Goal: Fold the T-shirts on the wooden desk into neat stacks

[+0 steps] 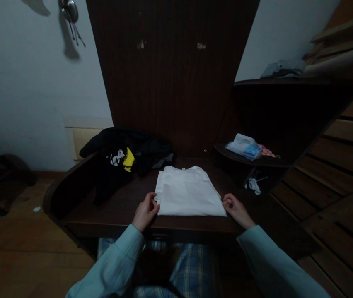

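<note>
A white T-shirt (189,191), folded into a neat rectangle with its neckline at the far side, lies flat on the dark wooden desk (114,216). At the shirt's left edge, my left hand (146,210) has its fingers curled in, pinching the fabric near the front corner. My right hand (236,210) holds the opposite edge the same way, thumb and fingers closed at the cloth. Both fingertips are partly hidden in the dim light.
Dark clothing (133,145) with a yellow and white print is heaped at the desk's back left. On a corner shelf (235,156) at right sits a white and blue plastic packet (245,147). A slatted wooden panel (334,165) stands on the far right; a raised rim (67,178) borders the desk's left.
</note>
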The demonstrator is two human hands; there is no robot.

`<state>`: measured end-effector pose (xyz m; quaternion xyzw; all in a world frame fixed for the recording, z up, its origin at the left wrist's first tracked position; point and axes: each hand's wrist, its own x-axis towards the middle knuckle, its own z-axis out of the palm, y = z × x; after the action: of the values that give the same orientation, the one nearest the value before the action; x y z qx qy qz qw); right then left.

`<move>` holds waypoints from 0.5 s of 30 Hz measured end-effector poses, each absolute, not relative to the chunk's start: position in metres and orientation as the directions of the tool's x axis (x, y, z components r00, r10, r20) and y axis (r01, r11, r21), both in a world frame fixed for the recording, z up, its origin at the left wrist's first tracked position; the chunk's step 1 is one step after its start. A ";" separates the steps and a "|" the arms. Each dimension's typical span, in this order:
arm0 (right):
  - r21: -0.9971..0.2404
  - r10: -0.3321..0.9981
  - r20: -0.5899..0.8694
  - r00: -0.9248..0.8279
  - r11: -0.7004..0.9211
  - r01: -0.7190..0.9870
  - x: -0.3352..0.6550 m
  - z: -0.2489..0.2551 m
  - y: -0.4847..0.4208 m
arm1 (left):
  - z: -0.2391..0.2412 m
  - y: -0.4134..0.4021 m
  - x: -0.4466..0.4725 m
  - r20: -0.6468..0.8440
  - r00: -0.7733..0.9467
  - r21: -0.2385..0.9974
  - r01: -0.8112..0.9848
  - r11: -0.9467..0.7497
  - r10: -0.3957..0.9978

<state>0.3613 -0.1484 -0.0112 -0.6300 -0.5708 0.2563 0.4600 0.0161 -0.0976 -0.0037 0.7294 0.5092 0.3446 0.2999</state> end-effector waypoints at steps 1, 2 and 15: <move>-0.880 0.951 0.205 0.232 0.075 0.468 0.361 -0.011 -0.149 | -0.004 -0.098 0.016 0.206 0.240 0.793 0.528 -0.305 0.949; -0.886 0.946 0.209 0.248 0.076 0.457 0.361 -0.011 -0.149 | -0.004 -0.098 0.016 0.213 0.228 0.794 0.526 -0.305 0.950; -0.750 0.939 0.203 0.277 -0.033 0.661 0.360 -0.008 -0.123 | 0.008 -0.081 0.022 0.204 0.169 0.495 0.832 -0.251 0.964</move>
<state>0.3599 -0.1231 -0.0083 -0.6962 -0.5745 0.1779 0.3919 0.0223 -0.0807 0.0077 0.7525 0.5967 0.2434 0.1361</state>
